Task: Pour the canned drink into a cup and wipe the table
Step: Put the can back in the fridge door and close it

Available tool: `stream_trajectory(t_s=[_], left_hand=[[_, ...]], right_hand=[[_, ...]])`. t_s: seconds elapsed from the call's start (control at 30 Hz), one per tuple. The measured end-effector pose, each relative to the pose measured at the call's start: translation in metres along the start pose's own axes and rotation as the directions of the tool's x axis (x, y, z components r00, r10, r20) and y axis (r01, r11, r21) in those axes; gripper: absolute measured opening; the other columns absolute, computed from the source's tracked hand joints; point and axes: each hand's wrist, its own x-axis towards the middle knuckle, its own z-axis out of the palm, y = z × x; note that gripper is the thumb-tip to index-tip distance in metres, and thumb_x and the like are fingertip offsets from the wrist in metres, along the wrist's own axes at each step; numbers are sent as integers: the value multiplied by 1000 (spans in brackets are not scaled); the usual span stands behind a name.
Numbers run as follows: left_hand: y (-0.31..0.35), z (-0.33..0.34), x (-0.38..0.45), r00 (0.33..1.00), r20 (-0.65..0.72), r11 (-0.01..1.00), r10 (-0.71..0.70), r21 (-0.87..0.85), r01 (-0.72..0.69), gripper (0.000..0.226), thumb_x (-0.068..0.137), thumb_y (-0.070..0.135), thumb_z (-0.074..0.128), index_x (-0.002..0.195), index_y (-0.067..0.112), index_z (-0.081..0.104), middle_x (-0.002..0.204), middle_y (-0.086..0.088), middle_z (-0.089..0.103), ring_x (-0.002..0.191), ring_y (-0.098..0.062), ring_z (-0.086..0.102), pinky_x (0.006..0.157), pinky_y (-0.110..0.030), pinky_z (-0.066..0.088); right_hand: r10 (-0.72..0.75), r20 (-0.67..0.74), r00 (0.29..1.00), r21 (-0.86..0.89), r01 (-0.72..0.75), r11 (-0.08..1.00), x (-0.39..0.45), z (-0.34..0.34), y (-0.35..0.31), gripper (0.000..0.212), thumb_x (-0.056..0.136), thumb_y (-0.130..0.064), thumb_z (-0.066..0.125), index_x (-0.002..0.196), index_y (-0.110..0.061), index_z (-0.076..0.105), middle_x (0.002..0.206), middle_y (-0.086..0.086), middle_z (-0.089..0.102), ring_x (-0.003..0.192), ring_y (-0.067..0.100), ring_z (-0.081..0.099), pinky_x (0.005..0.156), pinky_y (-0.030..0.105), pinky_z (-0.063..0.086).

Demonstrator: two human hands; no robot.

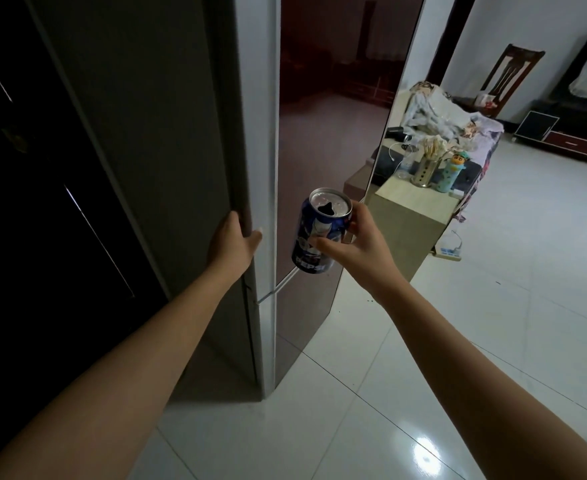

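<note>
A blue Pepsi can (pixel 314 237) with an open top is held upright in my right hand (pixel 358 240), in front of the fridge's dark glossy door (pixel 323 133). Thumb and fingers wrap the can's right side. My left hand (pixel 233 242) grips the silver edge of the fridge door (pixel 261 168) at about the same height, fingers curled round the edge. No cup or cloth shows in view.
A small beige table (pixel 413 206) stands right of the fridge with a metal chopstick holder (pixel 423 171), a cartoon bottle (pixel 451 171) and a clear glass item. Beyond are a cloth-covered sofa (pixel 458 119), a wooden chair (pixel 510 77) and a TV cabinet (pixel 569 133). Glossy white floor tiles (pixel 423 341) spread to the right.
</note>
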Motion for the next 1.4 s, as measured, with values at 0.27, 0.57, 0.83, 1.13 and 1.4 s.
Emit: stream_trajectory(t_s=[0.27, 0.57, 0.83, 1.13, 1.4], left_hand=[[7, -6, 1, 984, -117, 985, 135, 119, -121, 25, 93, 32, 49, 99, 8, 53, 96, -10, 61, 90, -22, 62, 77, -33, 53], [7, -10, 1, 984, -97, 978, 153, 160, -136, 25, 94, 30, 49, 102, 7, 55, 98, -12, 63, 92, -23, 63, 82, -36, 54], [7, -10, 0, 978, -109, 971, 176, 185, -154, 23, 93, 29, 50, 97, 7, 54, 95, -12, 62, 90, -23, 63, 76, -31, 52], [13, -6, -11, 978, -86, 969, 189, 176, -172, 24, 93, 30, 50, 94, 6, 55, 91, -12, 63, 87, -23, 63, 75, -33, 53], [39, 30, -52, 955, 26, 931, 294, 217, -293, 35, 90, 40, 53, 89, 5, 56, 89, -10, 62, 80, -26, 61, 73, -42, 55]], right_hand=[[11, -4, 1000, 6, -11, 1000, -6, -1, 3, 68, 73, -13, 74, 130, -12, 38, 113, -8, 54, 99, -1, 54, 88, 25, 48], [47, -56, 997, 56, -44, 997, -25, 0, 6, 67, 72, -11, 74, 128, -16, 37, 107, -14, 55, 102, 5, 56, 87, 28, 50], [73, -100, 992, 48, -68, 996, -37, -4, 12, 68, 72, -11, 75, 128, -16, 36, 107, -15, 54, 105, 8, 55, 92, 31, 48], [99, -134, 986, 59, -92, 994, -48, -15, 20, 67, 72, -10, 75, 128, -14, 38, 107, -11, 56, 103, 4, 55, 91, 32, 49], [72, -155, 985, 41, -67, 997, -60, -39, 21, 67, 72, -11, 75, 128, -14, 37, 115, -3, 55, 106, 10, 54, 82, 21, 49]])
